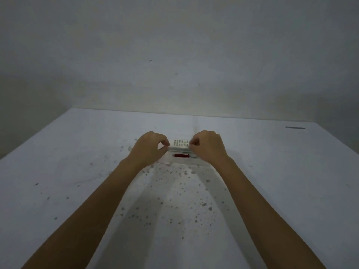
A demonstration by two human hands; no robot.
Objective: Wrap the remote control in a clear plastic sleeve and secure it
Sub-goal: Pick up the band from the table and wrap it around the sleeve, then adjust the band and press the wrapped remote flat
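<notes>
Head view, looking down over a white worktop (58,191) whose near and middle ground is flecked with dark specks. Both bare forearms reach from the near edge toward the middle of the surface, converging on the work.

Just nearer than the hands lies a small red cylindrical object (181,156), apparently a lighter or marker, its length running left to right and partly under clear film; its identity cannot be fixed. It is probably kept close for the securing step.

Left hand (149,147): fingers curled, thumb and forefinger pinched at the left end of the remote control (180,144). Right hand (208,146): likewise curled, pinching at the right end. Each grip appears to close on the edge of the clear plastic sleeve (179,150) as well as the remote, though the film is too faint to separate from the casing with certainty.

The remote sits near the centre of the worktop, well away from every edge, button face up and tilted slightly toward the viewer. Its long axis runs left to right, parallel to the far edge; which end is the emitter end is hidden by the hands. Holding both ends at once likely keeps the film taut across the length while it is folded.

Toward the far right corner, a thin dark strip (295,128) lies alone. Beyond the far edge stands a plain wall (174,55).
</notes>
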